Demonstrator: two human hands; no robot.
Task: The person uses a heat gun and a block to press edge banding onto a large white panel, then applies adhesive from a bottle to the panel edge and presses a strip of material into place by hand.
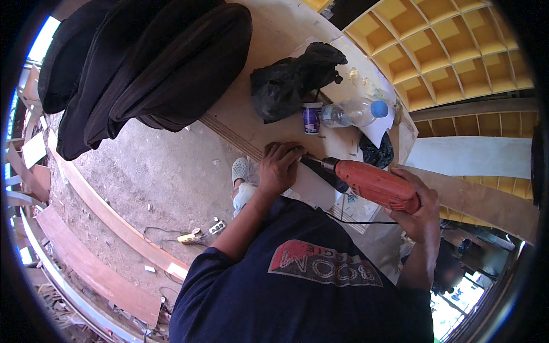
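My right hand (pixel 420 206) is wrapped round the rear of a red corded power drill (pixel 377 184), which lies almost level with its chuck pointing left. The drill's tip reaches my left hand (pixel 280 166) at the edge of a wooden workbench (pixel 229 117). My left fingers are bent and pressed together beside the tip; whatever they pinch is hidden under them. Just beyond the chuck stand a small purple-and-white tub (pixel 311 118) and a clear plastic bottle (pixel 355 112) lying with its blue cap to the right. A crumpled black plastic bag (pixel 291 83) sits behind the tub.
Several dark fabric-covered curved pieces (pixel 166 63) rise at the far left of the bench. A yellow gridded wooden frame (pixel 440 51) stands at the far right. Long boards (pixel 103 263) and a yellow corded tool (pixel 190 237) lie on the dusty floor at left.
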